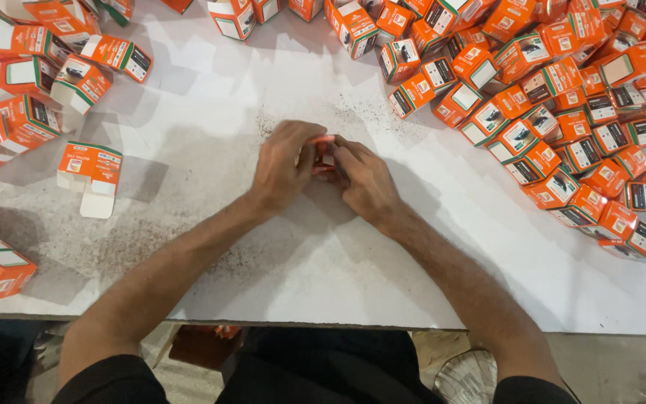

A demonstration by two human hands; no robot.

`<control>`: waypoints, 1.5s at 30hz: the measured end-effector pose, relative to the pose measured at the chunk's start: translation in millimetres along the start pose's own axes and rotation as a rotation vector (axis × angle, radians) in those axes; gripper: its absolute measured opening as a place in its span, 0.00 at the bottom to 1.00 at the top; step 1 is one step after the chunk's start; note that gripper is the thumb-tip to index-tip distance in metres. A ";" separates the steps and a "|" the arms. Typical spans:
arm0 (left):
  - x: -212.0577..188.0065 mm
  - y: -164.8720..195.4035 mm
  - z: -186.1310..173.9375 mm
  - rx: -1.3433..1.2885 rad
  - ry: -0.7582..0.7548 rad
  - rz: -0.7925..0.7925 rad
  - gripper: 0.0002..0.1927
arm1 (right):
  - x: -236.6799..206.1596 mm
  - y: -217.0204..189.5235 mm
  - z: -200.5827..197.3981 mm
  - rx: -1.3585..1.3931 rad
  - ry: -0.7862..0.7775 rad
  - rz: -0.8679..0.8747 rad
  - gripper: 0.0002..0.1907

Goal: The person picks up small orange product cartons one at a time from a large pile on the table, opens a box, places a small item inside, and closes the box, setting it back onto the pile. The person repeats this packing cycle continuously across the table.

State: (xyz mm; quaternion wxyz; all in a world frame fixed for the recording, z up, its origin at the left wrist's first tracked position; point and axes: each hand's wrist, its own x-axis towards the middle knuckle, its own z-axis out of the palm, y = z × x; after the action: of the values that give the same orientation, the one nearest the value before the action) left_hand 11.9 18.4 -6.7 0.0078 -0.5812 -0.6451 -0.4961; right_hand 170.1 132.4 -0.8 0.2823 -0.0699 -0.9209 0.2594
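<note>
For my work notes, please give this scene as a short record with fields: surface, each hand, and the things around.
surface: white table, dusted with dark specks
left hand: fingers closed on a small orange box
right hand: grips the same box from the other side
right of hands: big heap of orange boxes
left of hands: scattered boxes, one open box lying flat

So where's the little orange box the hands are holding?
In the head view, the small orange box sits mid-table, pinched between the left hand and right hand.
</note>
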 end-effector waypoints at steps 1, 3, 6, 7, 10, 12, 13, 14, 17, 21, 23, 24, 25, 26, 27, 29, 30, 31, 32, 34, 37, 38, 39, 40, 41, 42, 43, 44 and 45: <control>-2.1 2.0 -2.4 -0.020 -0.022 0.047 0.13 | 0.1 1.4 -1.1 0.021 -0.035 0.039 0.28; -6.7 4.3 -8.7 -0.032 -0.098 0.159 0.16 | -2.5 2.8 -0.9 0.108 -0.076 0.185 0.29; -9.5 2.2 -17.4 -0.020 -0.202 0.286 0.19 | -7.0 5.8 1.5 0.209 -0.064 0.363 0.31; -9.8 1.0 -19.0 -0.015 -0.200 0.272 0.17 | -7.6 6.5 3.0 0.188 -0.051 0.327 0.32; -8.7 -3.3 -18.1 -0.063 -0.206 0.185 0.13 | -8.6 8.7 5.1 0.225 -0.070 0.274 0.31; -8.8 -5.8 -16.2 -0.089 -0.217 0.157 0.11 | -9.0 8.6 4.8 0.254 -0.091 0.292 0.31; -9.3 -7.0 -15.6 -0.084 -0.224 0.169 0.11 | -9.2 8.3 4.5 0.254 -0.093 0.314 0.30; -10.0 -7.9 -15.4 -0.079 -0.232 0.180 0.10 | -9.5 8.0 3.9 0.256 -0.095 0.336 0.30; -13.0 -9.1 -16.5 -0.071 -0.245 0.206 0.12 | -10.6 8.0 3.6 0.187 -0.037 0.237 0.31; -18.3 -3.3 -16.6 -0.022 -0.312 0.216 0.18 | -12.7 11.3 7.6 0.088 -0.093 0.266 0.33; -22.0 1.4 -14.2 0.081 -0.310 0.239 0.22 | -13.7 12.5 9.8 0.052 -0.064 0.173 0.35; -23.6 2.9 -13.0 0.104 -0.328 0.231 0.24 | -13.1 13.7 9.3 0.059 -0.066 0.156 0.36; -25.8 3.1 -12.5 0.126 -0.346 0.222 0.27 | -12.4 14.3 7.9 0.065 -0.069 0.143 0.37; -27.0 1.7 -11.9 0.147 -0.361 0.210 0.29 | -11.3 15.0 5.2 0.071 -0.076 0.126 0.38; -27.1 -2.4 -12.7 0.116 -0.358 0.215 0.30 | -8.3 16.4 0.8 0.023 -0.091 0.087 0.39; -19.2 -19.7 -17.3 0.061 -0.353 0.230 0.32 | 0.1 21.9 -12.9 -0.074 -0.112 0.002 0.42; -12.6 -31.8 -21.7 0.046 -0.221 0.166 0.29 | 3.1 24.0 -20.3 0.026 0.052 0.142 0.38; -2.3 -47.2 -27.5 0.029 -0.091 0.105 0.27 | 6.7 26.2 -26.9 0.125 0.217 0.285 0.35; 13.5 -64.7 -32.8 0.130 0.028 0.078 0.28 | 9.0 29.3 -34.7 -0.069 0.332 0.198 0.42; 52.5 -100.3 -44.8 0.335 0.184 0.008 0.34 | 9.8 30.7 -39.0 -0.240 0.389 0.080 0.51; 100.6 -126.1 -60.9 0.633 0.196 -0.106 0.31 | 3.2 27.2 -24.9 -0.166 0.242 0.043 0.51; 107.2 -126.0 -60.1 0.726 0.177 -0.139 0.27 | 0.5 25.3 -16.5 -0.140 0.184 0.058 0.49; 106.2 -122.7 -53.0 0.687 0.197 -0.042 0.28 | -1.4 25.1 -9.4 -0.115 0.123 0.073 0.48; 101.7 -109.9 -43.7 0.644 0.215 0.050 0.28 | -2.8 25.6 -3.8 -0.096 0.107 0.093 0.50; 89.1 -91.7 -28.7 0.498 0.124 0.033 0.24 | -3.3 26.2 1.5 -0.075 0.096 0.115 0.52; 71.1 -69.5 -9.9 0.353 0.030 0.017 0.20 | -3.4 27.4 5.0 -0.051 0.087 0.140 0.54; 56.5 -49.9 6.6 0.361 -0.156 -0.051 0.25 | -3.2 28.2 6.8 0.081 0.032 0.268 0.46; 38.0 -28.0 23.9 0.324 -0.237 -0.043 0.20 | -3.6 29.0 6.6 0.214 -0.023 0.390 0.39; 36.4 -24.2 26.3 0.208 -0.294 -0.015 0.17 | -2.8 29.7 5.6 0.345 -0.082 0.507 0.32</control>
State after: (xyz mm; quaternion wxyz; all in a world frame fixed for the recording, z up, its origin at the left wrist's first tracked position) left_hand -3.4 66.6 -13.9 -0.0301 -0.6385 -0.6915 -0.3365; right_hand 168.8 154.6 -21.5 0.1788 -0.2379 -0.8271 0.4768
